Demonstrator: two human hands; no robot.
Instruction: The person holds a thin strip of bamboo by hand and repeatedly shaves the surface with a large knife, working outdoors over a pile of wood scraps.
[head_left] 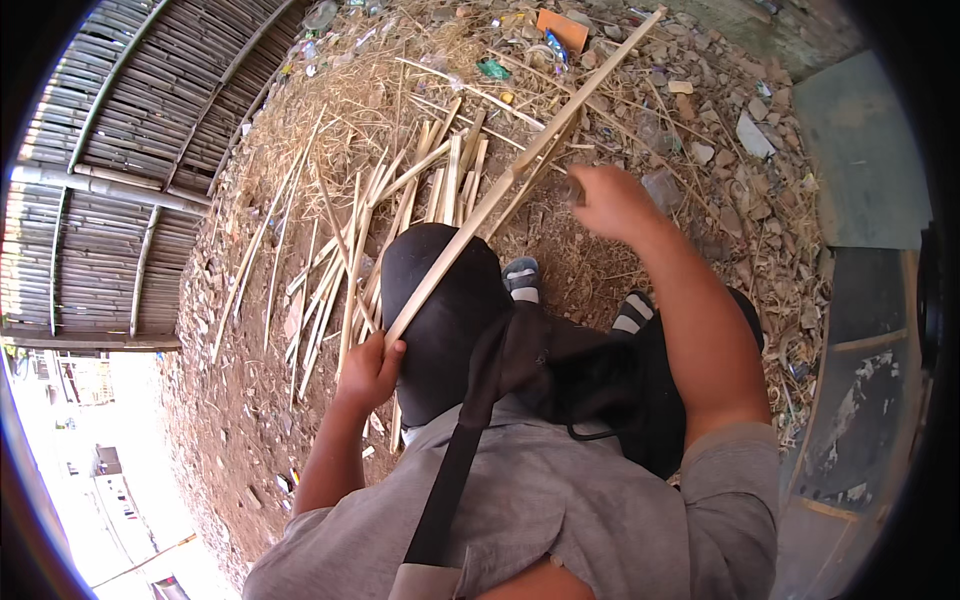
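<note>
A long, pale split bamboo strip (470, 228) slants from my lap up to the far right. My left hand (368, 374) is closed round its near end, beside my dark-clad left knee. Partway along, a second thin piece (525, 190) runs close beneath the strip; whether it is joined to it I cannot tell. To the right of the strip, my right hand (612, 203) is closed in a fist. A dark, blunt end (575, 190) sticks out at its left side, like the end of a handle; the remainder is hidden by the fingers.
Several cut bamboo strips (335, 270) lie in a loose pile on the ground left of and beyond my knee. Straw, rubble and litter (700, 150) cover the far ground. A bamboo slat wall (130, 130) stands at left, grey panels (860, 370) at right.
</note>
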